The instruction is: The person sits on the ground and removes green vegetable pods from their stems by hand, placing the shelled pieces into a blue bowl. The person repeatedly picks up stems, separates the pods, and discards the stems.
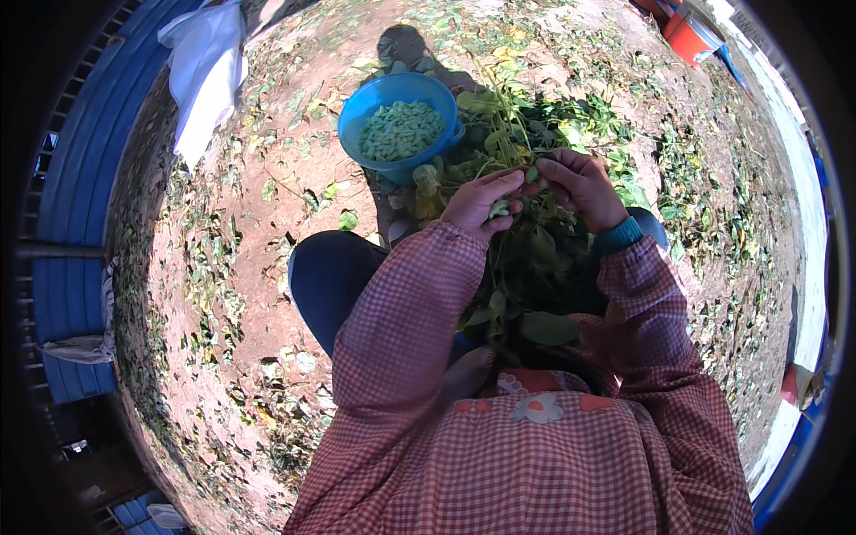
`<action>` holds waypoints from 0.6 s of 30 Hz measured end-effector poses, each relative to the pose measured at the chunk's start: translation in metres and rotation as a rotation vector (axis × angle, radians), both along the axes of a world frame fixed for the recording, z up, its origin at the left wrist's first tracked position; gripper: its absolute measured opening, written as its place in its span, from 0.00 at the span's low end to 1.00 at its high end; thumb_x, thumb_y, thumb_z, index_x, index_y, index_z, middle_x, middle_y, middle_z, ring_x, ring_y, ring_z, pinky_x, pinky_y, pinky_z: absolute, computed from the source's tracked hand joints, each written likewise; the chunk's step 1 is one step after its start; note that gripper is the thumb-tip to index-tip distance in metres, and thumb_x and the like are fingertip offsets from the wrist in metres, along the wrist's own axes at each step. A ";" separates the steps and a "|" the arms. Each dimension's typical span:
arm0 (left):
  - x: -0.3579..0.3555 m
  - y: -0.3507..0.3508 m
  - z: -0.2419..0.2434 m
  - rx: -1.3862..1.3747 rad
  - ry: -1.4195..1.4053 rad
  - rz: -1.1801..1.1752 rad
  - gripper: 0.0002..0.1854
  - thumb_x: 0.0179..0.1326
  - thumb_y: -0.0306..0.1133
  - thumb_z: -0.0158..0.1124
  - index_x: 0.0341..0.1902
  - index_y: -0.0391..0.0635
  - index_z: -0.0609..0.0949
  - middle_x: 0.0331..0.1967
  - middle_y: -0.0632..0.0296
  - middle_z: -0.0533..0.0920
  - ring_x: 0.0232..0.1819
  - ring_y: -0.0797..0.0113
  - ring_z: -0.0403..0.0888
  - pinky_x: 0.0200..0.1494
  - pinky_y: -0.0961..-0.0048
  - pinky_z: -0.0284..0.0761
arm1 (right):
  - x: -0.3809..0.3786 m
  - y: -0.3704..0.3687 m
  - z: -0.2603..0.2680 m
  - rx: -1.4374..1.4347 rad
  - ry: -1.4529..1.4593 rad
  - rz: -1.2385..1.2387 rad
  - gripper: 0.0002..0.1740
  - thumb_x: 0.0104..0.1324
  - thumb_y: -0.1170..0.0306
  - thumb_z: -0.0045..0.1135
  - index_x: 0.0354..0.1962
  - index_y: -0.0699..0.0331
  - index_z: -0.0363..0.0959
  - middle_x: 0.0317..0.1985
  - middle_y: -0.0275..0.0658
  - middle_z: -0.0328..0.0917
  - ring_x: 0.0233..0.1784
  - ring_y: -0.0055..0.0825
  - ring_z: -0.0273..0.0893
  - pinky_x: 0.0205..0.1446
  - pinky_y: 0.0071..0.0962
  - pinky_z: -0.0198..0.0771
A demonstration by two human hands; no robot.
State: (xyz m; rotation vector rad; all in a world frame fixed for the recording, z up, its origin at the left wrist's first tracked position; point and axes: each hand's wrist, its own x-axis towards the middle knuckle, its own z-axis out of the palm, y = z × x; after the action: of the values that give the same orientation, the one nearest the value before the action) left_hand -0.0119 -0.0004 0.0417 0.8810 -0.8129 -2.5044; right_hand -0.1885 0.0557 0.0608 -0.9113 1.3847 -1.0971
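My left hand [487,200] is curled around a few pale green pods [499,208] in its fingers. At its thumb tip is a single green pod [531,175], which the fingertips of my right hand [580,186] also pinch. The two hands nearly meet over a heap of uprooted leafy bean plants [535,251], whose stems and leaves lie across my lap and the ground ahead. Just beyond my left hand stands a blue plastic basin [438,93], partly filled with light green pods [401,130]. Parts of the plants under my wrists are in deep shade.
Fallen leaves [200,267] litter the bare earth all round. A white sack [204,73] hangs or lies by the blue corrugated panels [77,167] at left. At the far right is a red bucket [690,39], near a pale concrete edge [812,267].
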 end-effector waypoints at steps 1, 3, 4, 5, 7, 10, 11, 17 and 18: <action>-0.001 0.000 -0.002 -0.020 0.007 -0.001 0.17 0.57 0.35 0.59 0.49 0.43 0.74 0.36 0.64 0.79 0.26 0.80 0.69 0.21 0.88 0.58 | 0.004 0.001 -0.001 -0.053 0.051 0.001 0.09 0.61 0.66 0.52 0.30 0.63 0.71 0.22 0.28 0.71 0.15 0.07 0.57 0.15 0.11 0.47; -0.001 0.001 -0.007 -0.085 0.015 0.004 0.16 0.56 0.32 0.59 0.48 0.41 0.74 0.35 0.64 0.78 0.27 0.80 0.69 0.20 0.87 0.57 | 0.011 0.003 -0.003 -0.158 0.170 0.004 0.09 0.60 0.67 0.55 0.31 0.65 0.71 0.24 0.30 0.73 0.17 0.08 0.61 0.17 0.11 0.52; -0.001 0.001 -0.010 -0.109 -0.003 0.014 0.16 0.56 0.30 0.59 0.48 0.40 0.74 0.34 0.64 0.78 0.28 0.80 0.70 0.20 0.87 0.57 | 0.013 0.002 -0.005 -0.165 0.204 -0.039 0.09 0.59 0.68 0.55 0.31 0.67 0.71 0.24 0.31 0.74 0.19 0.10 0.64 0.20 0.13 0.57; -0.001 0.000 -0.012 -0.150 0.009 0.015 0.15 0.55 0.29 0.60 0.47 0.39 0.75 0.33 0.64 0.78 0.27 0.79 0.70 0.19 0.86 0.58 | 0.017 0.002 -0.007 -0.210 0.225 -0.060 0.10 0.58 0.69 0.56 0.30 0.69 0.71 0.24 0.33 0.75 0.22 0.12 0.67 0.23 0.15 0.61; 0.000 0.000 -0.016 -0.207 -0.025 0.030 0.15 0.53 0.27 0.61 0.45 0.38 0.76 0.33 0.62 0.79 0.25 0.78 0.70 0.19 0.85 0.59 | 0.020 0.001 -0.010 -0.261 0.303 -0.094 0.11 0.56 0.69 0.58 0.29 0.71 0.71 0.23 0.35 0.76 0.24 0.14 0.70 0.26 0.18 0.66; 0.000 0.001 -0.019 -0.214 -0.060 0.043 0.16 0.52 0.26 0.62 0.45 0.36 0.75 0.32 0.61 0.79 0.25 0.78 0.70 0.19 0.85 0.59 | 0.020 0.001 -0.010 -0.255 0.466 -0.114 0.14 0.54 0.66 0.60 0.26 0.71 0.71 0.20 0.37 0.76 0.22 0.16 0.71 0.26 0.21 0.66; 0.000 0.001 -0.020 -0.215 -0.056 0.042 0.16 0.52 0.26 0.62 0.45 0.36 0.75 0.31 0.61 0.79 0.25 0.78 0.70 0.19 0.85 0.59 | 0.019 0.001 -0.009 -0.233 0.513 -0.110 0.15 0.53 0.65 0.61 0.25 0.71 0.71 0.19 0.38 0.75 0.22 0.17 0.71 0.25 0.22 0.66; 0.000 0.000 -0.020 -0.205 -0.091 0.035 0.15 0.51 0.25 0.62 0.43 0.36 0.74 0.31 0.61 0.78 0.26 0.78 0.71 0.20 0.84 0.61 | 0.023 0.005 -0.003 -0.184 0.785 -0.098 0.19 0.52 0.61 0.62 0.23 0.71 0.72 0.17 0.42 0.74 0.19 0.22 0.70 0.24 0.25 0.65; 0.001 -0.001 -0.021 -0.202 -0.091 0.026 0.15 0.52 0.25 0.62 0.43 0.36 0.74 0.31 0.61 0.78 0.26 0.78 0.71 0.20 0.83 0.61 | 0.023 0.005 -0.003 -0.194 0.799 -0.095 0.19 0.52 0.60 0.62 0.23 0.71 0.72 0.17 0.43 0.74 0.18 0.22 0.70 0.23 0.26 0.64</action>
State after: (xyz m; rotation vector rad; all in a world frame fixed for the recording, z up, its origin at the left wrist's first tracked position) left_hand -0.0109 -0.0009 0.0209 0.9341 -1.0558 -2.3235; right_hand -0.1654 0.0608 0.0575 -1.5414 1.9983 -0.9834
